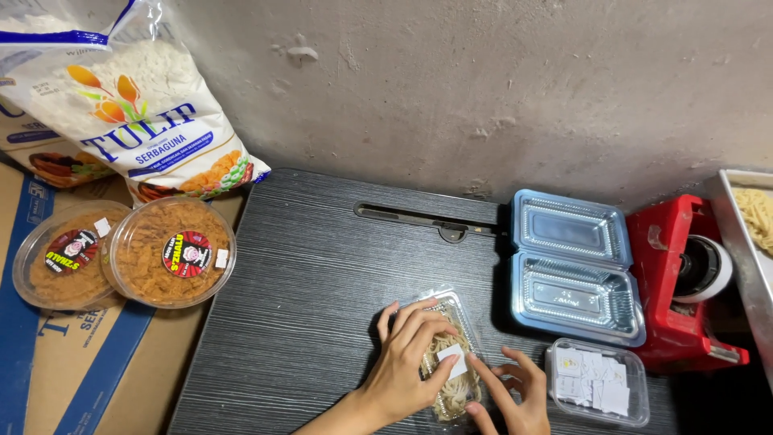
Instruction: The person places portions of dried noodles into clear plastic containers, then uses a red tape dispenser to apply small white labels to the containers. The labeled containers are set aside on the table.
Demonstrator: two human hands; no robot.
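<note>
We see a left hand (pixel 407 354) lying flat over a closed clear plastic container (pixel 452 354) of pale noodles on a dark table (pixel 306 274), its fingers spread and pressing on the lid, not clenched. A small white label (pixel 452 361) sits under those fingertips. The right hand (pixel 515 395) reaches in from the other side, index finger extended onto the label's edge, the other fingers loosely curled. Just beyond the right fingers sits a small tub of white labels (pixel 597 380); farther up, an open empty clear container (pixel 573 262).
</note>
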